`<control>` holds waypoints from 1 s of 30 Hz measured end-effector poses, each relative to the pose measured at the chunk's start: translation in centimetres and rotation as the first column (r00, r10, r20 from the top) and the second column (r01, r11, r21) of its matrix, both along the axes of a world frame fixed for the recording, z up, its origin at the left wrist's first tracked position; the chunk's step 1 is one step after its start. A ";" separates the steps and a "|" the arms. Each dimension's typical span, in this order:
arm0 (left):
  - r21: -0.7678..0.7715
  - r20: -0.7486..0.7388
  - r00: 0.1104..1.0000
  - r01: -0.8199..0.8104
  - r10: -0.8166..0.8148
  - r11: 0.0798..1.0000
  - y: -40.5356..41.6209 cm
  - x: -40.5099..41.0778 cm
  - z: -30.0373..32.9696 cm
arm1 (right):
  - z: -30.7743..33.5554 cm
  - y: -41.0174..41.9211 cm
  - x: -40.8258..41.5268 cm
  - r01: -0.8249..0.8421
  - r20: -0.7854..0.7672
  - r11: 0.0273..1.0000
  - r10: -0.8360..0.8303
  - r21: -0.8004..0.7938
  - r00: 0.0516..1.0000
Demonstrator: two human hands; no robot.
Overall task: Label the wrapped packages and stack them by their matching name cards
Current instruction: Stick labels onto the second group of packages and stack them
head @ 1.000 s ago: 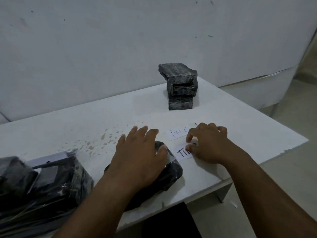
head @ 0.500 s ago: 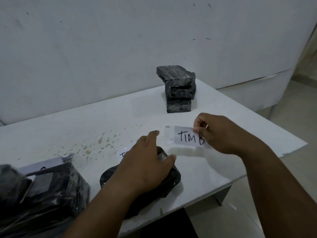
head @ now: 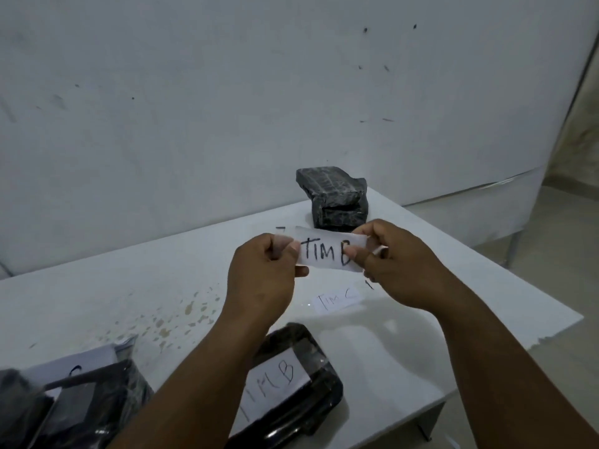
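Pinching the "TIM B" label (head: 327,252) now in both hands (head: 264,273) (head: 397,264) (left grip newly off the package (head: 291,384)).

Right hand (head: 393,264) covers the held label's (head: 327,252) last letter. Left forearm hides part of the labelled package (head: 291,380). Bottom-left packages (head: 74,403) are cut by the frame edge; their label unreadable.
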State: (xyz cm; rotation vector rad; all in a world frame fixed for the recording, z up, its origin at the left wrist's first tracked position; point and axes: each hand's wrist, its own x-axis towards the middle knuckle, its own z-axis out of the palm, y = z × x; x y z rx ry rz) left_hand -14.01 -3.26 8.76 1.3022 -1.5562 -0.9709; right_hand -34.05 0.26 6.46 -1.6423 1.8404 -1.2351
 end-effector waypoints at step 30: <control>-0.222 0.272 0.962 0.099 -0.036 0.970 -16.5 -11.5 -2.0 | 1.7 -9.2 -1.3 0.557 0.392 0.814 -0.464 -0.165 0.795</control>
